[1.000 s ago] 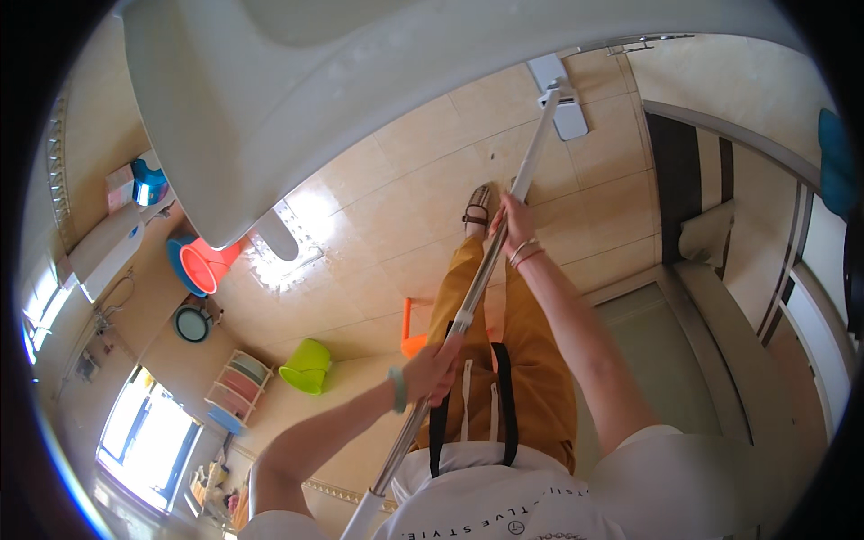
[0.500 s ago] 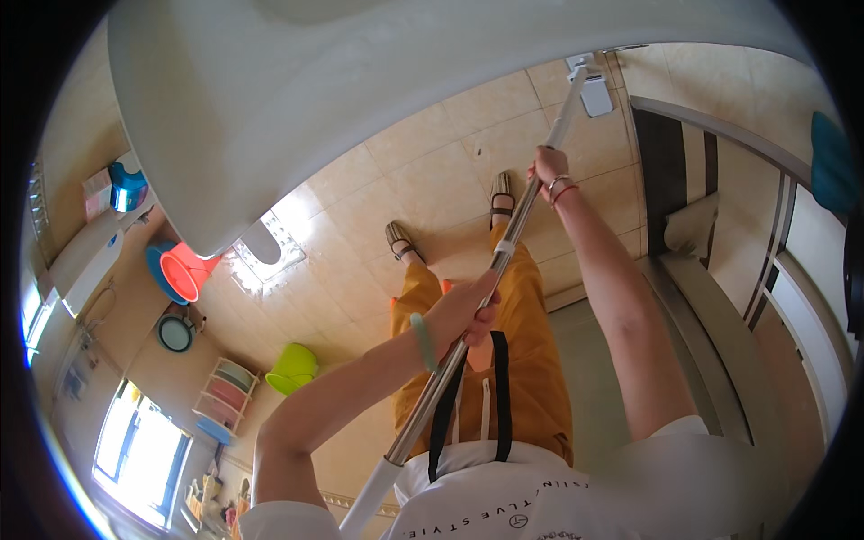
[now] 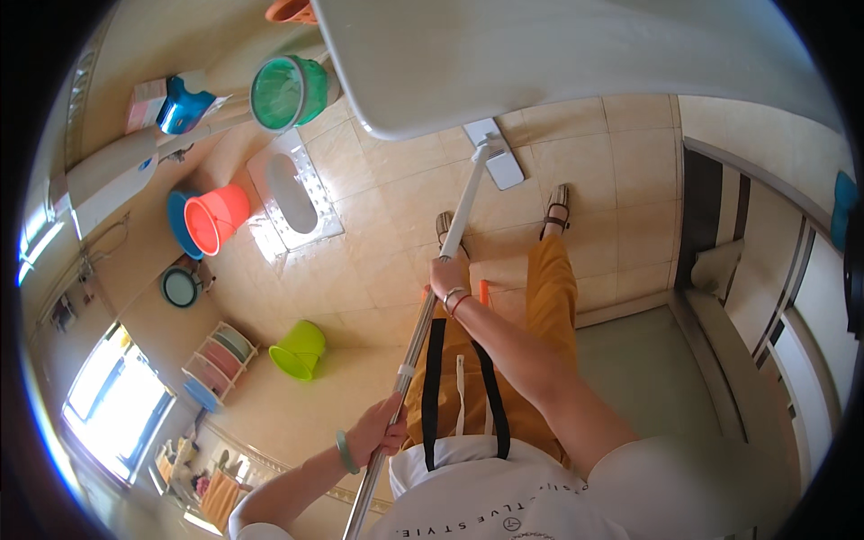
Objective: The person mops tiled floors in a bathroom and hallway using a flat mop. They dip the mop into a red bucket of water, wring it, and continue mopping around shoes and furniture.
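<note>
A mop (image 3: 432, 288) is held in both hands and its flat white head (image 3: 493, 155) is laid on the tiled floor (image 3: 396, 216), just in front of the sandalled feet and partly under the edge of a large white basin (image 3: 540, 54) that fills the top of the view. The right hand (image 3: 447, 277) is closed around the middle of the pole, a bracelet at its wrist; the left hand (image 3: 380, 430) is clenched around the upper end, close to the body. The work is judged to be in mid-stroke, with the floor being wiped near the basin. For the next stroke a push or pull along the pole would be called for, with the head kept flat on the tiles.

A squat pan (image 3: 290, 193) is set into the floor to the left of the mop head, well apart from it. Further left an orange bucket (image 3: 214, 218) is nested against a blue tub (image 3: 178, 216), and a lime-green bucket (image 3: 300, 349) is seen nearer the wall. A green basket (image 3: 286, 92) is seen near the basin's edge. The basin overhead and the pan's raised rim could hinder a wide sweep
</note>
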A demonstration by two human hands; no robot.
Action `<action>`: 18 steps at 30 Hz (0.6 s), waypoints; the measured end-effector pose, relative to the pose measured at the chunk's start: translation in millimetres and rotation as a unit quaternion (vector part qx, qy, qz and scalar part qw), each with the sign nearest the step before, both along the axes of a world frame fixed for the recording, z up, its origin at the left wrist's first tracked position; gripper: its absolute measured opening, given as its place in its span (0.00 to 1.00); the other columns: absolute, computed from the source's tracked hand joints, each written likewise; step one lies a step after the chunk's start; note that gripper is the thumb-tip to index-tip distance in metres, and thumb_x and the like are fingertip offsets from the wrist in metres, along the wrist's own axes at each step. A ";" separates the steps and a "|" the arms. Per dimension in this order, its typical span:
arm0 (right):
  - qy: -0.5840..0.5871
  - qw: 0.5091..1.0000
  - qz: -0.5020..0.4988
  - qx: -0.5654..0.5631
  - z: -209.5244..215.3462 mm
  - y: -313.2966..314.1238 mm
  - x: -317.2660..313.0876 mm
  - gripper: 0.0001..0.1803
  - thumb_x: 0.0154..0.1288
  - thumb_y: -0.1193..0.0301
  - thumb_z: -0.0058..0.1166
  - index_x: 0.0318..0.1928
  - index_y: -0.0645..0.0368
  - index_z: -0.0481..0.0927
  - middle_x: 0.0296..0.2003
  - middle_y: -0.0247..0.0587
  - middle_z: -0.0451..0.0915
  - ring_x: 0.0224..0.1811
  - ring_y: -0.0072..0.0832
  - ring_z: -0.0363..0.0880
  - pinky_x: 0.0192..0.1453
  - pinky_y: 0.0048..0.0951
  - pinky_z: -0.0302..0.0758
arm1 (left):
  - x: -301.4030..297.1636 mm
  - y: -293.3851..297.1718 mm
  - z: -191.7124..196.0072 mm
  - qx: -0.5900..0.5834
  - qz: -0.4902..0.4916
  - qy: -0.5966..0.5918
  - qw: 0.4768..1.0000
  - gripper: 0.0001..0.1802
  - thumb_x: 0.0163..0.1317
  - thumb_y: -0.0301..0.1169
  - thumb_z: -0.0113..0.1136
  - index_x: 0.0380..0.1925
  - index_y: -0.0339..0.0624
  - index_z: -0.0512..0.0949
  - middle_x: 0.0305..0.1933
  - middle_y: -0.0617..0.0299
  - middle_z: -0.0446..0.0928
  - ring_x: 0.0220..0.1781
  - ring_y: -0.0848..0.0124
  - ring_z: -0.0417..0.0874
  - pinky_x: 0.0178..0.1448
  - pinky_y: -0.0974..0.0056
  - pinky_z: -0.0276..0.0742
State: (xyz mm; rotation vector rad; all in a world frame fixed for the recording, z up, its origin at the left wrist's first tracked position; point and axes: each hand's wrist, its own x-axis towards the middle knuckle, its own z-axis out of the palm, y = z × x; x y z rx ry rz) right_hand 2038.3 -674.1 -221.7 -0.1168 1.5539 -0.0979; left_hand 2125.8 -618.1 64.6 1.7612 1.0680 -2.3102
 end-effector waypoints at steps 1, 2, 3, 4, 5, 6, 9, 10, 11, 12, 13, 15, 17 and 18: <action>-0.005 0.999 0.039 0.010 -1.7 7.2 5.8 0.10 0.57 0.72 0.42 0.32 0.70 0.63 0.21 0.46 0.70 0.11 0.35 0.71 0.12 0.33 0.72 | 0.4 4.3 2.5 0.009 0.006 -0.005 1.000 0.20 0.64 0.53 0.40 0.27 0.49 0.61 0.14 0.73 0.53 0.12 0.83 0.51 0.14 0.76 0.49; -0.023 1.000 0.014 -0.004 -4.5 12.7 4.9 0.10 0.57 0.72 0.42 0.31 0.69 0.63 0.19 0.45 0.69 0.11 0.34 0.71 0.11 0.32 0.72 | 0.2 2.9 3.4 0.000 -0.011 0.001 1.000 0.20 0.64 0.53 0.38 0.26 0.49 0.61 0.14 0.72 0.53 0.12 0.82 0.51 0.14 0.76 0.50; -0.040 0.999 -0.012 -0.019 -8.5 16.4 -0.1 0.09 0.57 0.72 0.42 0.30 0.68 0.63 0.18 0.45 0.68 0.10 0.34 0.70 0.11 0.32 0.71 | 0.5 0.8 1.0 0.000 -0.016 0.016 1.000 0.20 0.64 0.53 0.38 0.25 0.49 0.61 0.14 0.72 0.53 0.12 0.82 0.51 0.14 0.75 0.50; -0.062 0.997 -0.034 -0.030 -11.5 19.1 -4.4 0.09 0.57 0.72 0.42 0.30 0.67 0.64 0.16 0.44 0.68 0.10 0.33 0.70 0.11 0.32 0.71 | 0.2 0.7 -2.8 0.002 -0.017 0.027 0.999 0.21 0.64 0.53 0.38 0.25 0.49 0.61 0.14 0.71 0.53 0.12 0.81 0.51 0.14 0.74 0.50; -0.069 0.996 -0.044 -0.029 -9.4 12.2 -10.7 0.08 0.57 0.72 0.42 0.29 0.66 0.64 0.16 0.43 0.67 0.10 0.33 0.70 0.10 0.32 0.70 | 1.1 -1.6 -7.3 0.004 -0.022 0.041 0.999 0.21 0.64 0.54 0.38 0.25 0.49 0.61 0.14 0.71 0.52 0.12 0.81 0.51 0.14 0.74 0.50; -0.075 0.995 -0.055 -0.028 -10.1 1.0 -19.5 0.08 0.57 0.72 0.42 0.28 0.65 0.64 0.15 0.42 0.67 0.10 0.32 0.70 0.10 0.32 0.70 | 0.3 -9.0 -13.0 -0.004 -0.038 0.046 0.998 0.21 0.64 0.54 0.38 0.25 0.49 0.61 0.14 0.71 0.52 0.11 0.81 0.51 0.13 0.73 0.50; -0.006 0.993 -0.098 -0.064 -36.9 -33.5 -62.9 0.12 0.57 0.68 0.46 0.19 0.57 0.64 0.13 0.36 0.64 0.10 0.26 0.65 0.12 0.29 0.65 | -14.8 -46.6 -47.4 -0.049 -0.105 0.088 0.989 0.22 0.64 0.54 0.37 0.24 0.48 0.60 0.13 0.71 0.52 0.11 0.81 0.52 0.13 0.73 0.51; -0.014 0.990 -0.131 -0.057 -33.8 -53.9 -77.6 0.12 0.57 0.68 0.46 0.19 0.57 0.64 0.13 0.35 0.64 0.10 0.26 0.65 0.12 0.29 0.65 | -23.2 -53.3 -61.4 -0.071 -0.122 0.098 0.985 0.23 0.64 0.55 0.37 0.23 0.48 0.60 0.12 0.71 0.51 0.10 0.81 0.52 0.13 0.73 0.51; -0.020 0.985 -0.166 -0.053 -31.5 -80.7 -96.6 0.12 0.57 0.68 0.46 0.19 0.56 0.63 0.12 0.35 0.64 0.10 0.25 0.64 0.12 0.29 0.65 | -35.9 -67.3 -75.4 -0.092 -0.146 0.096 0.980 0.24 0.63 0.55 0.38 0.23 0.48 0.59 0.12 0.71 0.52 0.10 0.80 0.53 0.12 0.73 0.52; 0.000 0.980 -0.182 -0.085 -46.2 -103.1 -124.3 0.12 0.57 0.68 0.46 0.20 0.56 0.64 0.13 0.35 0.64 0.09 0.25 0.64 0.12 0.28 0.65 | -54.4 -90.6 -91.5 -0.116 -0.179 0.100 0.972 0.24 0.63 0.56 0.38 0.22 0.47 0.59 0.12 0.71 0.52 0.10 0.80 0.54 0.12 0.73 0.53; 0.019 0.973 -0.198 -0.117 -65.7 -123.5 -153.5 0.11 0.57 0.69 0.45 0.20 0.55 0.64 0.13 0.35 0.64 0.09 0.25 0.64 0.12 0.28 0.65 | -72.6 -115.1 -106.2 -0.156 -0.204 0.118 0.959 0.25 0.62 0.56 0.38 0.22 0.47 0.59 0.12 0.71 0.52 0.10 0.80 0.54 0.12 0.73 0.53; 0.045 0.976 -0.143 -0.159 -91.4 -162.5 -211.8 0.09 0.56 0.70 0.45 0.21 0.54 0.64 0.14 0.33 0.65 0.10 0.23 0.64 0.12 0.27 0.65 | -111.7 -149.3 -137.0 -0.205 -0.214 0.141 0.945 0.24 0.62 0.56 0.38 0.21 0.47 0.59 0.12 0.71 0.53 0.09 0.81 0.54 0.11 0.73 0.53; 0.059 0.972 -0.169 -0.155 -96.8 -202.7 -254.7 0.06 0.58 0.71 0.43 0.25 0.57 0.65 0.14 0.35 0.63 0.10 0.24 0.63 0.13 0.26 0.63 | -149.6 -173.8 -160.4 -0.230 -0.203 0.146 0.940 0.23 0.62 0.55 0.39 0.21 0.48 0.59 0.13 0.72 0.53 0.09 0.82 0.53 0.11 0.74 0.52; 0.059 0.971 -0.172 -0.153 -106.4 -221.2 -284.0 0.06 0.58 0.71 0.43 0.26 0.57 0.65 0.14 0.34 0.64 0.11 0.24 0.63 0.13 0.26 0.63 | -165.5 -187.6 -167.3 -0.246 -0.206 0.150 0.935 0.23 0.62 0.54 0.40 0.22 0.48 0.59 0.13 0.72 0.54 0.09 0.82 0.53 0.11 0.74 0.51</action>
